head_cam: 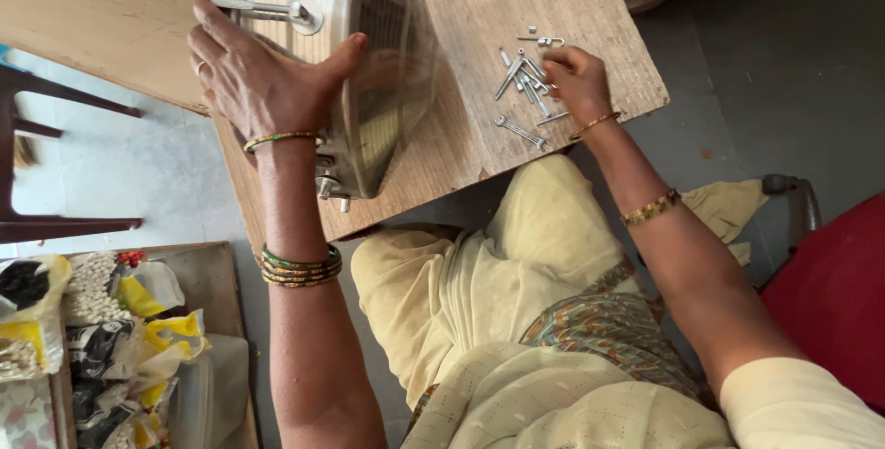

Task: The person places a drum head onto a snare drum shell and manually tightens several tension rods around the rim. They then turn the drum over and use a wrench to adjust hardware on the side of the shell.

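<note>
Far left, low down: a wooden tray (pixel 217 269) w/ plastic bags of small parts on the grey floor. Left hand (pixel 258 76) lies spread flat, gripping the round shiny metal lamp housing (pixel 369 71) standing on edge on the worn wooden bench (pixel 572 6). Best kept pressed firm so it can't roll. Right hand (pixel 576 80) has fingertips pinched into the loose pile of small silver screws & clips (pixel 527 80), near the bench's right edge; pick one at a time. Red seat (pixel 834 292) at right.
</note>
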